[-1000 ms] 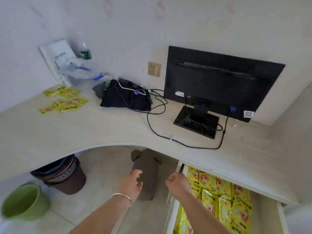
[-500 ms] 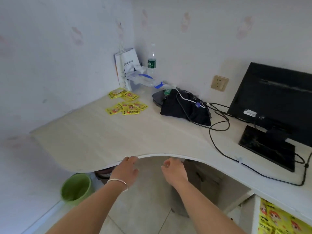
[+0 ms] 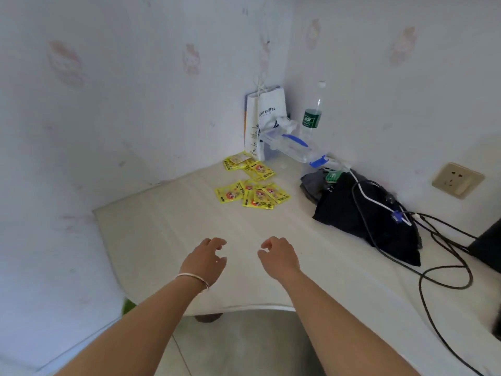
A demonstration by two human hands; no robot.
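Standing behind the yellow sachets (image 3: 252,195) are a paper bag (image 3: 267,112) and bottle (image 3: 312,115).

Left hand (image 3: 204,263) (bracelet on wrist) and right hand (image 3: 279,257) hovered side by side above the surface (image 3: 168,226), fingers loosely curled, holding nothing. Yellow packets (image 3: 252,195) lay farther back toward the corner, near a paper bag (image 3: 267,115) and bottle (image 3: 311,115).
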